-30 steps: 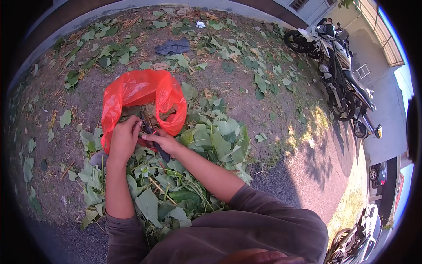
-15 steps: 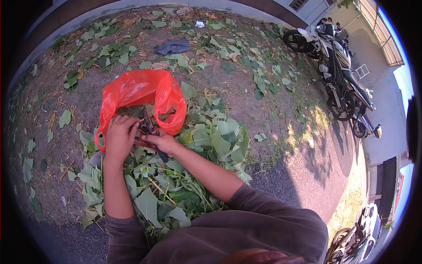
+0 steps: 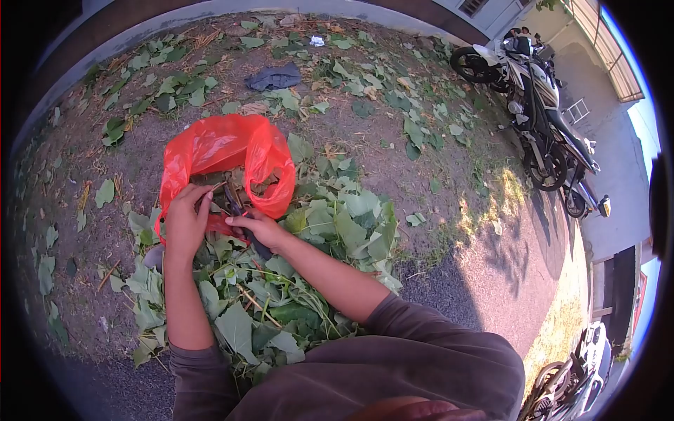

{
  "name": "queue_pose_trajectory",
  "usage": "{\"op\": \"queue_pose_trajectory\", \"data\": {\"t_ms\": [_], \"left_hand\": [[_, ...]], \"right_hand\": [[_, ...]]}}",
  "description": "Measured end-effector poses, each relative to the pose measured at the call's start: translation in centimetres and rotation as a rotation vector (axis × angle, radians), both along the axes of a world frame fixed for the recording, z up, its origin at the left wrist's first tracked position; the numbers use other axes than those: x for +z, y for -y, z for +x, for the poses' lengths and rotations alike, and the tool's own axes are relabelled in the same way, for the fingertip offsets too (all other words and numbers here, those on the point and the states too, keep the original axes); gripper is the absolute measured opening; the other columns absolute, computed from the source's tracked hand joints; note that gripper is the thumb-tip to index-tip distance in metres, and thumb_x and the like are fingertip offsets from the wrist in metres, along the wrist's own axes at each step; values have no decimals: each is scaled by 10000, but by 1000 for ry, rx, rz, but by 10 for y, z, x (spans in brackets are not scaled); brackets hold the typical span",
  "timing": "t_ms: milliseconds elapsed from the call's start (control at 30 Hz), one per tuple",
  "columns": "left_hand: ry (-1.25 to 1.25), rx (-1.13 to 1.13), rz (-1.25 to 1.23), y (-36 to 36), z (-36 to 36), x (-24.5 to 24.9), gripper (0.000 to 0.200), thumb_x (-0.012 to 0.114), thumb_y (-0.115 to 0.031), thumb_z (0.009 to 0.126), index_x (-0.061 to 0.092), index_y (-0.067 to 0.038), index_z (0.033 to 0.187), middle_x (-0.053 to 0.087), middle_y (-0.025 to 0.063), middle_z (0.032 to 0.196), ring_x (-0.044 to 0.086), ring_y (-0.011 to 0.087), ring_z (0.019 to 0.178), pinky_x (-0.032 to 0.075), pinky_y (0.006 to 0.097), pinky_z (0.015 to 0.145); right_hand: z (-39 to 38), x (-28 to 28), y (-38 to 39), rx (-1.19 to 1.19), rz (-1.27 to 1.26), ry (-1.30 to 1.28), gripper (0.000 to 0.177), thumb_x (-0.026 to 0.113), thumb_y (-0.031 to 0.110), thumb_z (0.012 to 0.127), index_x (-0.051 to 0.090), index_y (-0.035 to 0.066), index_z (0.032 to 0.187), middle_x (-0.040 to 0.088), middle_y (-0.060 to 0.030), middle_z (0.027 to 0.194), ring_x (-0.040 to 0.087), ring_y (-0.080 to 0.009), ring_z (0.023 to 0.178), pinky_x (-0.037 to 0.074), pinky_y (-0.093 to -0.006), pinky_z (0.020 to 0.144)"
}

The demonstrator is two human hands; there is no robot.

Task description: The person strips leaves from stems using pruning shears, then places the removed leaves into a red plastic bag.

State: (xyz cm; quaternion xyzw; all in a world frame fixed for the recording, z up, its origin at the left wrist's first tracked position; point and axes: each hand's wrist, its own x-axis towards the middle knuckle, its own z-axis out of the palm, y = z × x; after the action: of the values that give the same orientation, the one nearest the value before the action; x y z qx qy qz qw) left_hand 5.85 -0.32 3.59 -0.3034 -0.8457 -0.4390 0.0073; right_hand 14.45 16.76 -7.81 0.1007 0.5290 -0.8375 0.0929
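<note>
A red plastic bag (image 3: 210,144) stands open on the ground, with brownish pieces inside it. At its near edge, my left hand (image 3: 188,212) pinches a small thin stem between thumb and fingers. My right hand (image 3: 258,229), just to the right, is closed round the dark handles of pruning shears (image 3: 234,203), whose blades point up into the bag's mouth. A heap of green leaves and stems (image 3: 281,309) lies below the bag, under and between my forearms.
Loose leaves and dry stalks are scattered over the soil. A dark cloth (image 3: 274,76) lies beyond the bag, near a small white scrap (image 3: 317,41). Motorcycles (image 3: 537,105) are parked at the upper right, by a wall. Another vehicle (image 3: 586,365) is at the lower right.
My left hand has shifted slightly left, away from the shears, and the thin stem now shows at its fingertips. My right hand has barely moved.
</note>
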Motion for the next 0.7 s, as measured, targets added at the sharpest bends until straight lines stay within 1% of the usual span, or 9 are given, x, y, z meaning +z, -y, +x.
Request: {"op": "queue_pose_trajectory", "data": {"t_ms": [67,133,167,233,300,467,533,633,700], "left_hand": [[0,-8,1,-3,2,-3,199,665,-70,995,744,37,1144,690,176,944,695,346,842,531,414,776],[-36,-25,-48,-5,4,-3,197,649,-62,998,739,43,1138,693,189,957,691,387,865,536,431,791],[-37,-27,-49,-6,4,-4,197,649,-62,998,739,43,1138,693,189,957,691,387,865,536,431,791],[-28,-74,-78,-7,5,-5,201,636,-58,999,738,46,1138,708,210,985,695,425,905,544,455,817],[-36,-86,-63,-8,6,-7,205,632,-58,999,737,48,1140,714,217,993,700,430,918,547,461,825],[-32,-93,-92,-9,7,-5,215,622,-57,1000,735,53,1146,731,236,1029,712,440,955,552,478,845],[-91,-68,-79,-9,7,-11,206,631,-41,996,734,58,1145,731,238,1014,719,410,916,547,448,822],[-109,-63,-66,-9,7,-13,203,634,-47,997,736,53,1141,737,249,1034,727,413,931,553,448,825],[-76,-46,-87,-10,9,-8,201,639,-52,995,736,51,1137,740,251,1028,731,414,931,556,446,826]], "right_hand": [[2,7,-1,-6,-6,1,293,754,326,986,637,91,1117,564,38,798,535,-91,731,423,-260,680],[2,5,-1,-12,-15,2,300,751,333,986,630,93,1118,567,38,805,539,-90,739,425,-257,689],[1,4,-1,-3,-17,5,304,749,334,986,625,95,1129,568,37,809,539,-90,738,427,-259,686],[1,9,-1,3,-18,7,309,747,334,987,620,97,1139,569,36,813,539,-89,737,429,-260,682],[3,11,1,-37,-2,-4,228,712,320,1019,605,119,1014,565,44,786,530,-80,705,412,-257,647],[1,8,2,-37,0,-24,217,704,310,1022,608,116,1034,563,42,789,528,-77,715,411,-253,649],[0,8,1,-25,-1,-35,213,701,306,1022,611,114,1041,563,41,791,528,-76,718,411,-251,650],[-1,3,0,-16,-34,-31,209,696,301,1023,613,111,1047,560,41,791,525,-75,720,409,-251,651],[-2,0,-1,38,-37,-30,346,740,302,992,602,115,1248,560,50,803,524,-66,714,405,-243,646]]}}
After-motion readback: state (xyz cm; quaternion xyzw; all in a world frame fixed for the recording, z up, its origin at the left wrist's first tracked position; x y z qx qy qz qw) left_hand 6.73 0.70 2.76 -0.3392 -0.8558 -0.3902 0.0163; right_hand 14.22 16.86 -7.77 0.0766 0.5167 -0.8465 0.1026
